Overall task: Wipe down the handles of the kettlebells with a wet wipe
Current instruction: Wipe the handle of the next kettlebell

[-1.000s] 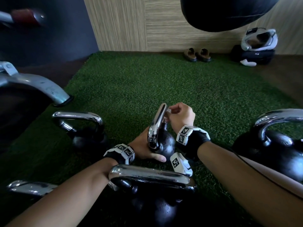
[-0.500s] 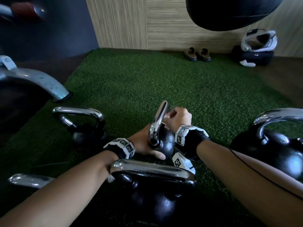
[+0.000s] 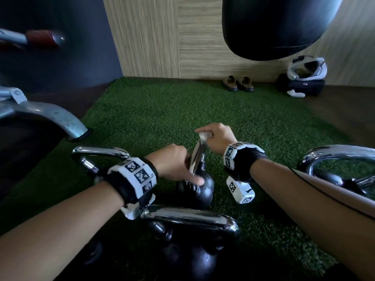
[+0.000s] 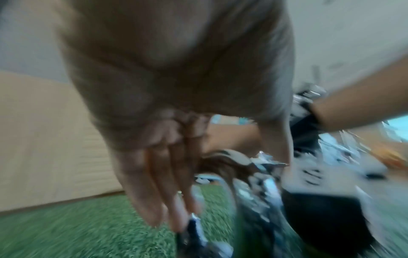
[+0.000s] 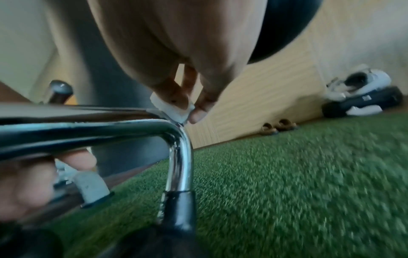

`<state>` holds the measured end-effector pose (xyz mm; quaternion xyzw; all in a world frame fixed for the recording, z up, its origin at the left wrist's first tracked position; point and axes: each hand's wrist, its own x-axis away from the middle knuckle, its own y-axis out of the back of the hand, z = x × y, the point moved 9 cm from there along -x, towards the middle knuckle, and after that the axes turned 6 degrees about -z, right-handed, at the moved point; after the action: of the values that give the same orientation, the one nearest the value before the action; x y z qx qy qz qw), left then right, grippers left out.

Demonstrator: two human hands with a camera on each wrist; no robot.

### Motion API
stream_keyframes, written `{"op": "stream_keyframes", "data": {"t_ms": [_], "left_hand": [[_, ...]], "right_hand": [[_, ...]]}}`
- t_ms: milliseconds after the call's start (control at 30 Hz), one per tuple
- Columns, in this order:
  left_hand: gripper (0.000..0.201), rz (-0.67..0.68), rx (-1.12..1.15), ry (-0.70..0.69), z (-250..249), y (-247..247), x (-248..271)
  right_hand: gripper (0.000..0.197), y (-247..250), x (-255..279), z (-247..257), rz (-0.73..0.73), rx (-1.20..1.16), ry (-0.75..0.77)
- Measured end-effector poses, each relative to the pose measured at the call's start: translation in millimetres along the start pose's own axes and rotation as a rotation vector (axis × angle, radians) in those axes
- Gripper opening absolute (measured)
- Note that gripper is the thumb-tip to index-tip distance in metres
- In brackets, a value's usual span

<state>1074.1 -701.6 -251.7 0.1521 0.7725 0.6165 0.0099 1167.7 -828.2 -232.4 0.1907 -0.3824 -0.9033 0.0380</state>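
Note:
A small black kettlebell (image 3: pixel 200 189) with a chrome handle (image 3: pixel 197 157) stands on the green turf mid-frame. My left hand (image 3: pixel 174 161) grips it from the left, thumb across the top of the ball. In the blurred left wrist view my fingers (image 4: pixel 163 192) reach down beside the chrome. My right hand (image 3: pixel 215 136) pinches a white wet wipe (image 3: pixel 204 135) against the handle's far top corner. The right wrist view shows the wipe (image 5: pixel 174 108) pressed on the bend of the handle (image 5: pixel 178 150) between thumb and fingertips.
Three more kettlebells surround it: one close in front (image 3: pixel 188 218), one left (image 3: pixel 101 152), one right (image 3: pixel 334 155). A grey machine leg (image 3: pixel 50 116) stands at left. A black punching bag (image 3: pixel 274 27) hangs overhead. Sandals (image 3: pixel 238 83) and a headset on a bag (image 3: pixel 304 78) lie by the wall.
My right hand has slid the wipe up along the handle to its far top corner. My left hand has shifted higher on the kettlebell.

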Motion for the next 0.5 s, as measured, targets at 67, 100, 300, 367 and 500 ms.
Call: {"op": "stream_keyframes", "data": {"t_ms": [67,100,300,367,500], "left_hand": [[0.044,-0.066,-0.031,0.018,-6,2,-2],[0.041,-0.081,-0.013,0.044,-4,1,-4],[0.038,0.001,-0.070,0.005,3,7,-16],[0.039,0.024,-0.128,-0.034,8,15,-22],[0.069,-0.047,-0.222,-0.126,18,32,-30]], "right_hand": [[0.026,-10,1,15,0.122,0.175,0.144],[0.024,-15,4,20,0.173,0.263,0.216],[0.021,-2,13,13,0.293,0.480,0.285],[0.020,6,16,3,0.300,0.485,0.249],[0.027,18,29,-15,0.239,0.394,0.119]]}}
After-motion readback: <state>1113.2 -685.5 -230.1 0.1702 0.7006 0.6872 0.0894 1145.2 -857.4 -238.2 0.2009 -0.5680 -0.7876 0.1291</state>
